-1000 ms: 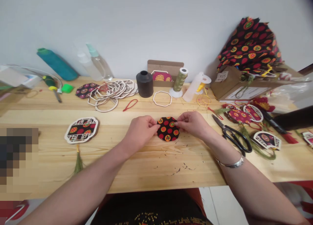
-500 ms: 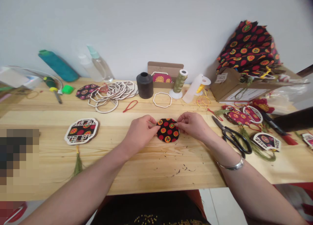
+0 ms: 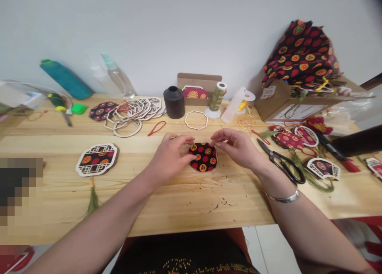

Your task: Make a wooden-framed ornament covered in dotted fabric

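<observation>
A round black fabric piece [image 3: 203, 157] with red and yellow dots lies flat on the wooden table [image 3: 185, 194], between my hands. My left hand [image 3: 171, 154] sits at its left side with the thumb resting on the edge and the other fingers raised and apart. My right hand [image 3: 235, 146] hovers over the piece's upper right edge. Its fingers are loosely curved and spread, holding nothing. A silver bracelet [image 3: 283, 198] is on my right wrist.
Black scissors [image 3: 282, 164] lie right of my right hand, beside finished tasselled ornaments [image 3: 324, 168]. Behind the piece are a wooden ring frame [image 3: 196, 120], a black spool [image 3: 175, 102], a green thread spool [image 3: 217, 98] and a pile of wooden frames [image 3: 134, 111]. A finished ornament [image 3: 96, 159] lies left.
Both hands pinched the fabric piece's edges before. Now the fingers of both have lifted and spread, and only my left thumb stays on it. The piece lies flat.
</observation>
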`<state>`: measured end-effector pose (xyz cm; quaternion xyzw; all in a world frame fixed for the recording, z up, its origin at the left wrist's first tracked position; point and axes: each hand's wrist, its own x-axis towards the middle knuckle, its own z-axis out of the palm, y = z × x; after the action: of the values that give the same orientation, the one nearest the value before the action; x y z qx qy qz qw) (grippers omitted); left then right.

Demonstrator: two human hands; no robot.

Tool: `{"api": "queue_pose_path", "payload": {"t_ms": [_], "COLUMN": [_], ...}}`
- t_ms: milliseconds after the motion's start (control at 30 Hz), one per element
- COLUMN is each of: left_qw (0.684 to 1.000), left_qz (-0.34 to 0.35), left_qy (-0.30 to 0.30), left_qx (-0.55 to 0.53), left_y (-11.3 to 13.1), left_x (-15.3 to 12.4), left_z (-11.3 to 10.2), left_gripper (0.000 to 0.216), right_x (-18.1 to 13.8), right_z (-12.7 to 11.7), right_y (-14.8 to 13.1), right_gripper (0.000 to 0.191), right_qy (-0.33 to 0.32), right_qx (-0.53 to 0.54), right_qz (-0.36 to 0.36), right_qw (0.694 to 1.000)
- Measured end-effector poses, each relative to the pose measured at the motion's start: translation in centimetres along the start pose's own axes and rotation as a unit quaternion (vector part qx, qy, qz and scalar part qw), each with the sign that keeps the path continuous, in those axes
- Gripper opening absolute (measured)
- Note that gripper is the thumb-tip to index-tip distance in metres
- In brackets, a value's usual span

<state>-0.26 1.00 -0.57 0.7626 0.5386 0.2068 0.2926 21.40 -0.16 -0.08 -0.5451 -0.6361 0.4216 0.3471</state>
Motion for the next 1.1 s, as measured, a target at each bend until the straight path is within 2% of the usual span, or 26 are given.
{"api": "queue_pose_path", "payload": {"t_ms": [100, 200, 300, 367, 467, 533, 600, 667, 767, 1100], "left_qw": [0.999, 0.995, 0.991, 0.992, 0.998, 0.999, 0.999, 1.000, 0.999, 0.997], "left_qz": [0.009, 0.043, 0.067, 0.069, 0.033, -0.009, -0.031, -0.021, 0.016, 0.054], "left_qy": [-0.043, -0.086, -0.112, -0.103, -0.058, -0.024, -0.007, -0.010, -0.019, -0.034], "left_qx": [0.001, 0.006, 0.026, 0.024, -0.010, -0.021, -0.016, -0.001, 0.021, 0.043], "left_y": [-0.1, -0.3, -0.5, -0.5, -0.5, -0.5, -0.6, -0.6, -0.6, -0.7], "left_x": [0.0, 0.0, 0.2, 0.3, 0.3, 0.3, 0.3, 0.3, 0.3, 0.2], "left_z": [-0.1, -0.3, -0.6, -0.8, -1.0, -0.9, -0.8, -0.5, -0.2, 0.6], "left_gripper": [0.061, 0.075, 0.076, 0.067, 0.051, 0.044, 0.035, 0.025, 0.019, 0.030], "right_x": [0.0, 0.2, 0.5, 0.5, 0.3, 0.2, 0.0, 0.0, 0.0, 0.1], "right_z": [0.0, -0.2, -0.4, -0.5, -0.7, -0.7, -0.7, -0.5, -0.3, 0.3], "right_y": [0.2, 0.4, 0.5, 0.3, 0.0, -0.1, 0.0, 0.1, 0.2, -0.2], "right_gripper": [0.016, 0.020, 0.024, 0.025, 0.023, 0.016, 0.018, 0.025, 0.026, 0.034], "right_qy": [0.000, 0.028, 0.051, 0.057, 0.044, 0.028, 0.018, 0.010, -0.011, -0.020], "right_qx": [-0.009, 0.003, 0.021, 0.025, -0.010, -0.071, -0.147, -0.205, -0.236, -0.313], "right_qz": [0.002, 0.082, 0.166, 0.191, 0.179, 0.150, 0.123, 0.110, 0.121, 0.146], "right_qw": [1.000, 0.996, 0.985, 0.980, 0.983, 0.986, 0.981, 0.973, 0.964, 0.938]}}
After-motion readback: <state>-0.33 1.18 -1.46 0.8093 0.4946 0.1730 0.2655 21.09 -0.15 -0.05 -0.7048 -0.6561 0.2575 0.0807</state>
